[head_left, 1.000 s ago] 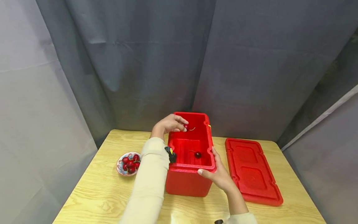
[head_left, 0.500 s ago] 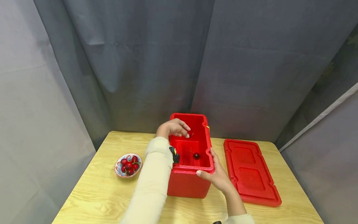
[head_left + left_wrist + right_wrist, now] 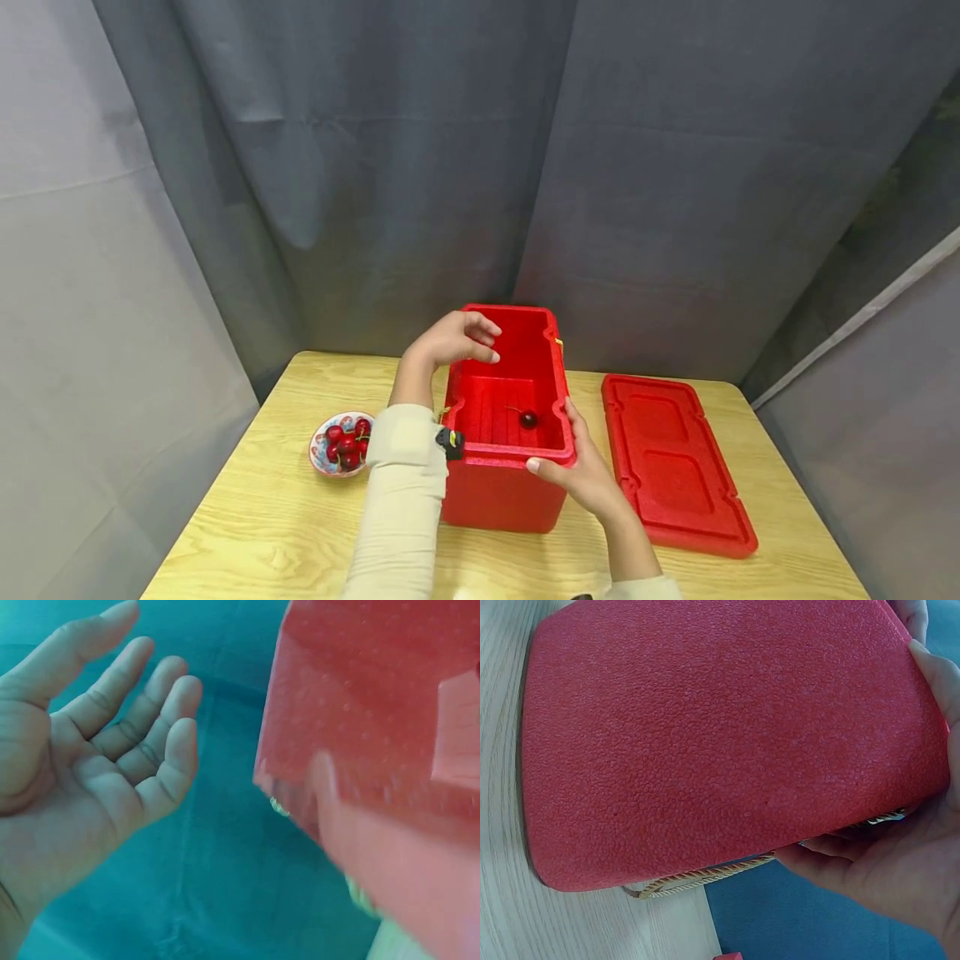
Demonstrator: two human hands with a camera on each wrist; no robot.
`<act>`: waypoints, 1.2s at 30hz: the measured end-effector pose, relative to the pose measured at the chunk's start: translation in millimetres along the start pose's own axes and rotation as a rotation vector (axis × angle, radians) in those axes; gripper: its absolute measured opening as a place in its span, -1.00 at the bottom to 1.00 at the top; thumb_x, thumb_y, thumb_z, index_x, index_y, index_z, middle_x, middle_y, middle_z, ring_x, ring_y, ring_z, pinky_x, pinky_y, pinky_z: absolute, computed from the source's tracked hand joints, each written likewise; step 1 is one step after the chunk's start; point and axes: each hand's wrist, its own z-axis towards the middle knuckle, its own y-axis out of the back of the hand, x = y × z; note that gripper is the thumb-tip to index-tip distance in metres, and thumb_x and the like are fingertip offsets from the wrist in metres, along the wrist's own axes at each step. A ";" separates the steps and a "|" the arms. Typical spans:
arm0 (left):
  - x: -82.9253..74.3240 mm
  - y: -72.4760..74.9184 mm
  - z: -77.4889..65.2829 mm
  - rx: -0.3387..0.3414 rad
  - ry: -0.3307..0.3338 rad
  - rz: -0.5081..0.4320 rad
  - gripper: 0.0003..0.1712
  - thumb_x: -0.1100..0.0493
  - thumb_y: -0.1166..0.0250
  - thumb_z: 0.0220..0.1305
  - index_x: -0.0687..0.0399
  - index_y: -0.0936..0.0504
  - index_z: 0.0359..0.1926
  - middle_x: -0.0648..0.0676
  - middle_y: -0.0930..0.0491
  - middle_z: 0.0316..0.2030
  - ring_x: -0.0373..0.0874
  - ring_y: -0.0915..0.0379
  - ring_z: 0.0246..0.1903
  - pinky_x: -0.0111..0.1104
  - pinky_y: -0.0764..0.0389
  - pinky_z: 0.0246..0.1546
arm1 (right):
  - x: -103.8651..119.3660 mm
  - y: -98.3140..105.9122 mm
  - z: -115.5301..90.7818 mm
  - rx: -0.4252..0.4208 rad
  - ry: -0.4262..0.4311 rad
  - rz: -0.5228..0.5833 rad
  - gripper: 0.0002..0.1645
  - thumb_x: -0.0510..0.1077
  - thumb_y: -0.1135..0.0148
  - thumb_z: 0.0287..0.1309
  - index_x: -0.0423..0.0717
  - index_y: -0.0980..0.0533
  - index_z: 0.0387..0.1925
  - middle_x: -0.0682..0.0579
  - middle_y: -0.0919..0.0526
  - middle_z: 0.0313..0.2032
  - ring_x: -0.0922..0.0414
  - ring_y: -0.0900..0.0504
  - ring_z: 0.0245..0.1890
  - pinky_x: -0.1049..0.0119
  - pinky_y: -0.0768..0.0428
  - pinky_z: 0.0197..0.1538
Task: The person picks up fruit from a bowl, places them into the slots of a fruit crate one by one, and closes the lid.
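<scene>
A red foam box stands uncovered on the table, and one dark cherry with its stem lies on its floor. Over the box's far left rim is my left hand. In the left wrist view, that hand shows a bare palm and loosely bent, parted fingers. My right hand grips the box's near right corner, thumb on the front rim and fingers along the right side. The right wrist view has the textured box wall with the fingers beside a rope handle.
Left of the box, a patterned bowl holds several red cherries. The red lid lies flat to the right on the wooden table. A grey curtain hangs close behind the table.
My left hand lowered a cherry into the box, let it go, then rose and drew back left with fingers parted. The right hand keeps its grip on the box corner.
</scene>
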 end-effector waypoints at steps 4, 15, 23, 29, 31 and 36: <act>10.1 -0.3 -18.8 -0.067 -0.082 -0.025 -0.62 0.28 -0.37 0.03 0.15 -0.55 -0.07 0.09 -0.55 -0.18 -0.03 -0.47 -0.17 -0.23 -0.56 -0.23 | -0.9 -1.3 -1.9 -0.006 -0.012 0.012 0.25 -0.09 -0.47 -0.18 0.24 0.15 0.42 -0.05 -0.17 0.28 -0.12 -0.31 0.15 0.10 -0.56 -0.11; 27.2 -15.0 -69.0 -0.210 -0.143 -0.102 -0.60 0.32 -0.35 0.05 0.14 -0.54 -0.02 0.06 -0.53 -0.11 0.05 -0.44 -0.10 -0.26 -0.58 -0.28 | -1.1 -3.0 -4.8 -0.016 -0.001 0.037 0.26 -0.12 -0.47 -0.18 0.19 0.15 0.43 -0.07 -0.18 0.28 -0.12 -0.31 0.15 0.10 -0.56 -0.11; 56.4 -26.9 -87.2 -0.328 -0.162 -0.131 -0.59 0.30 -0.37 0.05 0.18 -0.55 -0.02 0.12 -0.55 -0.10 0.08 -0.45 -0.08 -0.17 -0.48 -0.14 | 1.2 -0.4 -3.6 -0.022 -0.012 0.027 0.28 -0.11 -0.47 -0.19 0.20 0.17 0.43 -0.02 -0.17 0.27 -0.11 -0.30 0.16 0.10 -0.56 -0.11; 75.8 -27.7 -104.4 -0.435 -0.135 -0.167 -0.60 0.32 -0.40 0.01 0.07 -0.59 -0.06 0.00 -0.56 -0.11 0.03 -0.45 -0.08 -0.04 -0.43 -0.09 | 2.7 2.2 -1.7 -0.028 -0.006 0.014 0.27 -0.10 -0.47 -0.18 0.22 0.16 0.43 -0.02 -0.17 0.28 -0.11 -0.28 0.18 0.09 -0.55 -0.10; 81.9 -27.4 -111.6 -0.468 -0.120 -0.183 -0.59 0.33 -0.41 -0.01 0.05 -0.59 -0.08 -0.02 -0.56 -0.12 0.02 -0.45 -0.09 0.00 -0.42 -0.08 | 2.0 2.0 -1.5 -0.024 -0.012 0.011 0.27 -0.09 -0.47 -0.17 0.23 0.17 0.43 -0.02 -0.15 0.29 -0.11 -0.28 0.19 0.10 -0.55 -0.10; 99.5 -28.6 -122.2 -0.506 -0.091 -0.191 -0.56 0.35 -0.41 -0.02 0.05 -0.58 -0.05 -0.03 -0.56 -0.09 -0.02 -0.45 -0.09 -0.03 -0.40 -0.07 | 0.9 2.1 -2.6 -0.022 -0.022 0.008 0.27 -0.09 -0.46 -0.17 0.20 0.17 0.43 -0.04 -0.14 0.30 -0.12 -0.28 0.18 0.11 -0.55 -0.09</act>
